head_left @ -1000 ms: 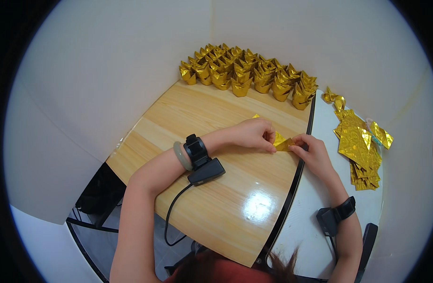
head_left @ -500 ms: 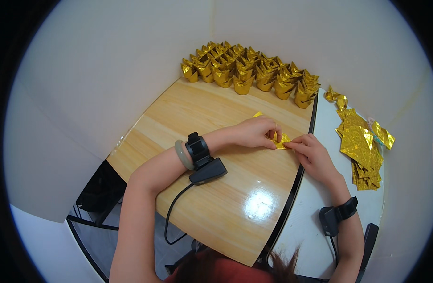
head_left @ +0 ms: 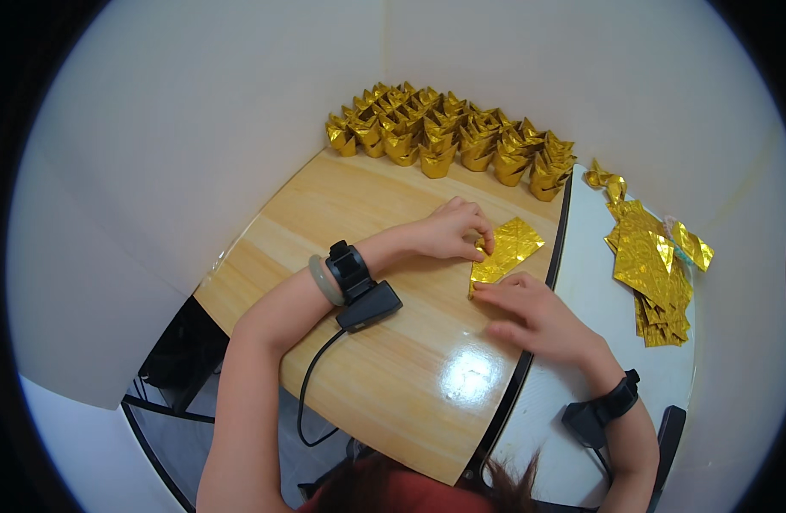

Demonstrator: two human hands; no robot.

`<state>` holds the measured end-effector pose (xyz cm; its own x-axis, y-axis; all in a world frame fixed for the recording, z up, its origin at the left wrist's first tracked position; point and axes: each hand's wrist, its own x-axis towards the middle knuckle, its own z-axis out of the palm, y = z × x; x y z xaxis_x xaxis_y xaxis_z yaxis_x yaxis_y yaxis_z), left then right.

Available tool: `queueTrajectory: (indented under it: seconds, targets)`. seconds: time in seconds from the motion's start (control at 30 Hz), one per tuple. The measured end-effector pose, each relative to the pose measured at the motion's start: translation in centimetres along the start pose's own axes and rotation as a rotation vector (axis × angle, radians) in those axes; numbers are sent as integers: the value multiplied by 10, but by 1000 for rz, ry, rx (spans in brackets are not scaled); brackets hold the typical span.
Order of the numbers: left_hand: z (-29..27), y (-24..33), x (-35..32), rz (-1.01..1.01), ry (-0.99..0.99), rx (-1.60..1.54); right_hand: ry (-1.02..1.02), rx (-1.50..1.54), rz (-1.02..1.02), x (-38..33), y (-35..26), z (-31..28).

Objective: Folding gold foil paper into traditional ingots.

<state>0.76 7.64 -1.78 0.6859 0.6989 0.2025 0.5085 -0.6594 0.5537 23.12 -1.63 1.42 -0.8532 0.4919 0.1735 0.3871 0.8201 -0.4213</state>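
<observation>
A sheet of shiny gold foil paper [head_left: 511, 248] lies slanted on the wood-grain table, with a narrow fold along its left edge. My left hand [head_left: 451, 231] has its fingers curled and its thumb and forefinger pinched at that folded edge. At the paper's near corner, my right hand [head_left: 543, 318] touches with its fingertips. Its fingers are stretched out and the thumb stands apart, over the table.
Several rows of folded gold paper ingots [head_left: 436, 128] stand along the table's far side by the wall. A white surface [head_left: 573, 359] to the right carries a stack of gold foil sheets [head_left: 651, 265]. Each wrist wears a black device [head_left: 369, 306] with a cable.
The gold paper has turned and now lies spread flat, showing a wide face. My right hand has moved left and nearer to me, its fingers straightening. My left hand has shifted slightly left.
</observation>
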Motion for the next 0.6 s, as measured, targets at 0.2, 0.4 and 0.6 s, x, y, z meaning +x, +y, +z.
queueTrajectory:
  seconds: [0.2, 0.4, 0.6]
  targets:
    - [-17, -9, -1, 163, -207, -186, 480, -112, 389, -8, 39, 0]
    - [-22, -5, -4, 226, -252, -202, 398, 177, 415, -5, 42, -4]
    - [-19, -10, -5, 173, -168, -162, 505, 730, 581, 3, 36, -11]
